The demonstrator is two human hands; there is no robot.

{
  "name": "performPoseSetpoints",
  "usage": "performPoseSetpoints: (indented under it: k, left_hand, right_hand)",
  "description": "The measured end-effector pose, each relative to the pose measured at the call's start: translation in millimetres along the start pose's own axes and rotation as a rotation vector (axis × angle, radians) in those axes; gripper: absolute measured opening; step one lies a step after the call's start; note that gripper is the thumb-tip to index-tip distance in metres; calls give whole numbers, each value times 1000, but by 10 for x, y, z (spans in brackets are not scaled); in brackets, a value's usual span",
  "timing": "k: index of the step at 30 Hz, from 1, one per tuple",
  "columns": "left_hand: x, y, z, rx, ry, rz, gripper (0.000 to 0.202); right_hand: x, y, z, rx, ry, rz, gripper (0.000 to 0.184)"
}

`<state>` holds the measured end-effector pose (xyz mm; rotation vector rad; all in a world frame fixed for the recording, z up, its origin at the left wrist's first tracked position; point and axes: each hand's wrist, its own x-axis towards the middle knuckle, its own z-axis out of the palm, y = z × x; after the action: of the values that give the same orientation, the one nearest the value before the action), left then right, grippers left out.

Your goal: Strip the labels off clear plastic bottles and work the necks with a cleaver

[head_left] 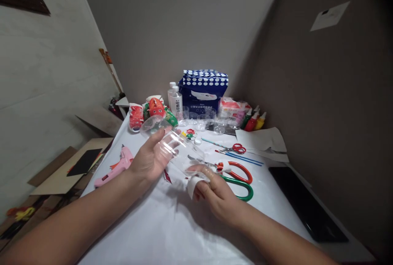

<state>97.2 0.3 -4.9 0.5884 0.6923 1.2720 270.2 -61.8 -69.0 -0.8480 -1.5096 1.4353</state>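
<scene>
White-covered table (pixel 138 228), grey wall (pixel 190 31) behind. Your left hand (pixel 149 156) clasped a clear container (pixel 186 150), rounded end far-left, long axis diagonal; your right hand (pixel 213 189) pinched a white strip (pixel 193 186).

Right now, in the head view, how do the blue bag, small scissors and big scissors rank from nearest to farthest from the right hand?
From the right hand:
1. Big scissors: just beyond it, handles to its right.
2. Small scissors: farther ahead, slightly right.
3. Blue bag: at the back.
</scene>
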Motion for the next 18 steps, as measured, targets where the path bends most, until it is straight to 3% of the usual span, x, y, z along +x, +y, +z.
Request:
performPoseSetpoints:
  k: [2, 6, 10, 14, 18]
  left_hand:
    - [26, -4, 2, 8, 60, -39, 35]
    - [29, 40, 2, 31, 74, 38, 19]
    - [-19, 127, -13, 65, 8, 129, 14]
    - [-79, 195, 5, 67, -52, 169, 14]
    - [-128, 261, 64, 78, -56, 185, 19]
  right_hand:
    - [0, 17, 5, 24, -52, 14, 34]
    - [14, 3, 25, 490, -201, 79, 37]
    - [8, -38, 49, 810, -264, 210, 17]
    - [-8, -76, 80, 895, -294, 216, 15]
    - [7, -101, 139, 861, -157, 205, 22]
